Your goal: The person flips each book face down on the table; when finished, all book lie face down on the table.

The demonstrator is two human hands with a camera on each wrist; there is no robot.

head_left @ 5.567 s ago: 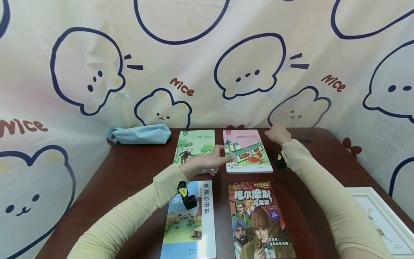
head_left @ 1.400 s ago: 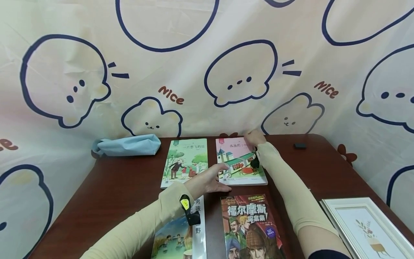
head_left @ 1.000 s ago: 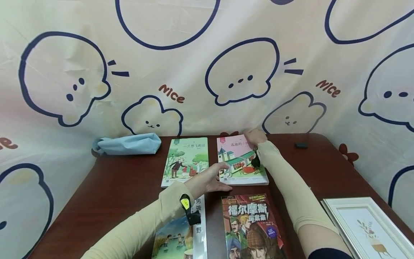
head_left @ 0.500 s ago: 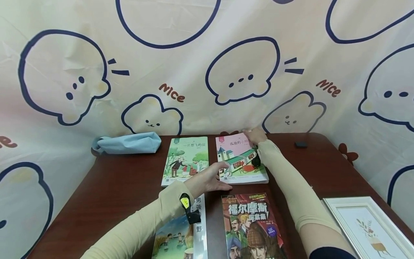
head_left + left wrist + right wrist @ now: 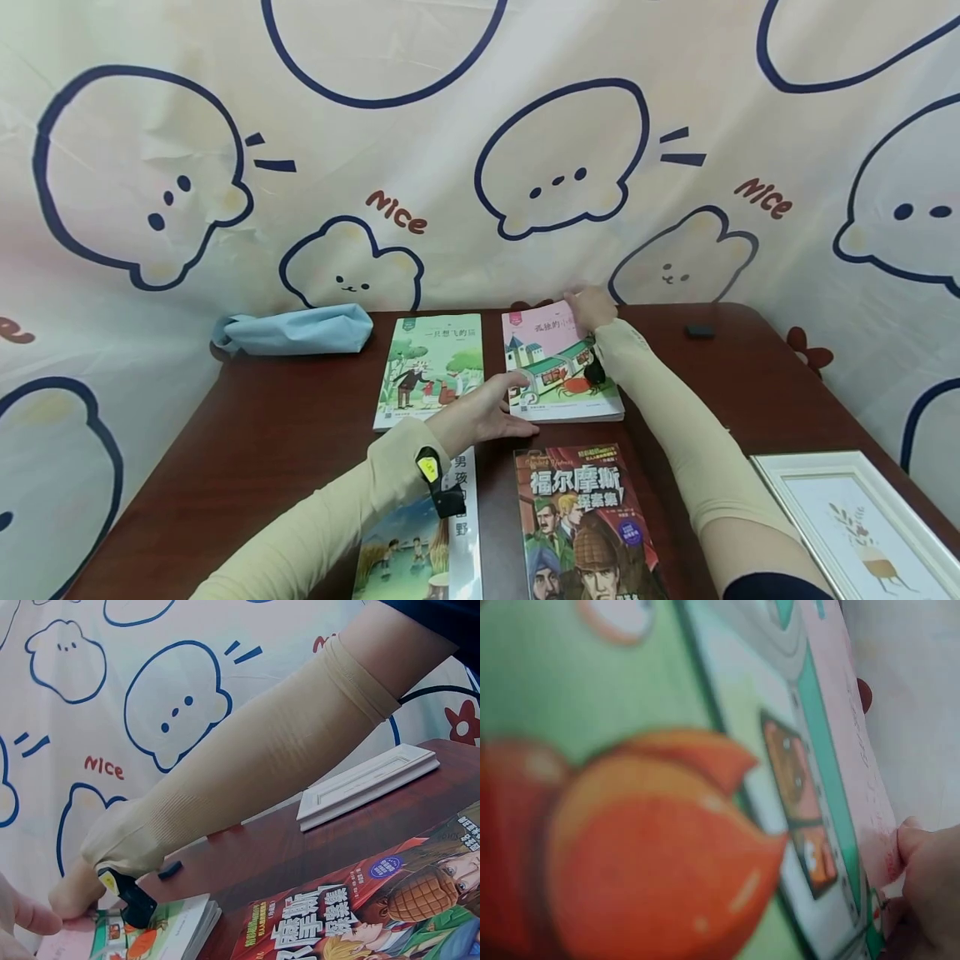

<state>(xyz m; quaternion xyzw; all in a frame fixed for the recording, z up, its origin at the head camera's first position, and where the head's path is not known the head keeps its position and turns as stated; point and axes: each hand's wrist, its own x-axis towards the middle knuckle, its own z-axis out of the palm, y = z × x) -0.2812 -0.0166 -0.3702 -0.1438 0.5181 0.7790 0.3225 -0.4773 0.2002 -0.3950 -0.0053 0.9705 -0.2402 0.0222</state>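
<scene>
The pink picture book (image 5: 558,367) with a crab and a train on its cover lies at the back of the table, its top edge slightly slanted. My right hand (image 5: 592,308) grips its upper right corner; in the right wrist view that hand's thumb and fingers (image 5: 922,877) meet at the pink edge. My left hand (image 5: 483,410) stays by the book's lower left corner, one finger over the cover and another below the bottom edge, fingers fairly straight. To the left sits a green picture book (image 5: 431,367), partly behind the left hand.
Nearer lie a blue countryside book (image 5: 401,554), partly under the left arm, and a dark red detective book (image 5: 585,517). A white picture frame (image 5: 862,517) is at right. A light blue cloth pouch (image 5: 296,331) and a small black object (image 5: 700,332) are farther back.
Compared with several seconds ago, my right hand has come left onto the pink book's upper corner, and my left hand sits lower on it. Recently the book's top edge has tilted slightly.
</scene>
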